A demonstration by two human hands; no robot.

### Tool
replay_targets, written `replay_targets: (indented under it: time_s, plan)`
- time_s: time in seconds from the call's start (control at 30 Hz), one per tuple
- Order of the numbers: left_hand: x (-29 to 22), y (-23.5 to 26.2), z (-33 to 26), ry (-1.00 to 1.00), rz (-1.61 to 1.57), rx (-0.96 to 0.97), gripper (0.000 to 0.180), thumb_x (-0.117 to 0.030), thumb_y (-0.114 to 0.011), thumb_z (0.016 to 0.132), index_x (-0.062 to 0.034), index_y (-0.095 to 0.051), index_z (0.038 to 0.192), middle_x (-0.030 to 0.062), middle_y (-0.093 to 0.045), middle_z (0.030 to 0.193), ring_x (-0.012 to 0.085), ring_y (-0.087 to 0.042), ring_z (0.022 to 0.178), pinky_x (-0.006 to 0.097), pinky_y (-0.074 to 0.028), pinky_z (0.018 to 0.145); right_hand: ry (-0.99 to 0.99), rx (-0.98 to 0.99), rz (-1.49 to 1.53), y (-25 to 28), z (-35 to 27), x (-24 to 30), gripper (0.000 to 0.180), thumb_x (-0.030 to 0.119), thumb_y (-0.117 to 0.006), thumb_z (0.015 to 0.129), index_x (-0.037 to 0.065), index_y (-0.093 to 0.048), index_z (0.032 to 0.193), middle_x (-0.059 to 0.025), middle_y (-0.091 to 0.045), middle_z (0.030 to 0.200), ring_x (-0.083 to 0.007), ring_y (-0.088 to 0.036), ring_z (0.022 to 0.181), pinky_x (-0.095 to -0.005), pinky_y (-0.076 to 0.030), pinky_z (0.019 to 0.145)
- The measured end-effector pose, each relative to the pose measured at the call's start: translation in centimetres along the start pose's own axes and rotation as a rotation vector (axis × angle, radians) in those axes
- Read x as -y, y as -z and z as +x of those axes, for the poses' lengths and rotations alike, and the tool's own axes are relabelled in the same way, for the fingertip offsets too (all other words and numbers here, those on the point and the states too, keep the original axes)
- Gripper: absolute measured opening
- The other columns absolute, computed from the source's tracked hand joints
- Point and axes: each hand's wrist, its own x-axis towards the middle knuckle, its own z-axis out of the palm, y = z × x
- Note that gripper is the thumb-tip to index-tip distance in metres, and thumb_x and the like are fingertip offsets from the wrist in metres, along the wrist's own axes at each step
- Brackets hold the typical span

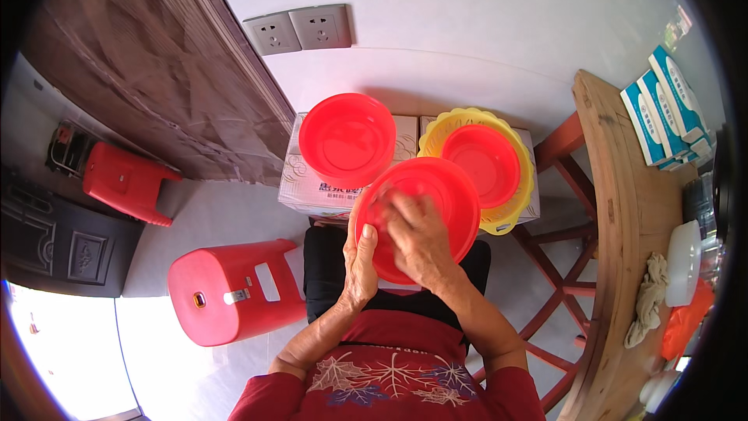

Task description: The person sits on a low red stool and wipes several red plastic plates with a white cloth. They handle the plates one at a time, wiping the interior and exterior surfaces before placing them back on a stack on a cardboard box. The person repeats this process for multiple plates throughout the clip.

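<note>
My left hand [360, 267] grips the left rim of a red plastic basin [450, 201], thumb on the inner side, and holds it tilted above my lap. My right hand [425, 248] reaches inside this basin, its fingers bent against the inner wall and smeared by motion. Whether something lies under those fingers, I cannot make out. Beyond, on the left, a second red basin [347, 139] sits on cardboard boxes [305, 187]. To the right a smaller-looking red basin [485, 165] rests inside a yellow scalloped basket [436, 134], partly overlapped by the held basin.
A red plastic stool [210, 292] lies at my left, with another red stool [125, 179] farther off. A wooden table [623, 265] runs along the right, bearing blue-and-white packs [662, 109], a crumpled cloth [648, 300] and a white container [683, 263]. A wall with sockets [300, 30] stands ahead.
</note>
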Motion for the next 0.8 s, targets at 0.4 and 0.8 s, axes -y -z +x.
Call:
replay_targets:
  time_s: [0.4,0.8]
  plan:
    - [-1.5,0.8,0.4,-0.161,0.149,-0.141,0.060,-0.045,-0.040,0.097,0.0003,-0.039,0.137,0.0142,-0.052,0.127,0.0217,-0.050,0.116,0.035,-0.038,0.099,0.176,0.258,-0.049,3.2,-1.8,-0.5,0.033,0.017,-0.068,0.070,0.007,-0.065,0.101,-0.0026,-0.057,0.099,-0.0210,-0.051,0.085,-0.0376,-0.039,0.070]
    - [-2.3,-0.3,0.2,-0.114,0.157,-0.092,0.067,-0.044,-0.045,0.097,-0.0016,-0.027,0.146,0.0132,-0.051,0.130,0.0171,-0.052,0.110,0.030,-0.042,0.095,0.038,0.024,0.287,-0.4,-3.0,2.0,0.038,0.010,-0.068,0.066,0.009,-0.064,0.103,-0.0057,-0.058,0.099,-0.0282,-0.052,0.089,-0.0413,-0.041,0.071]
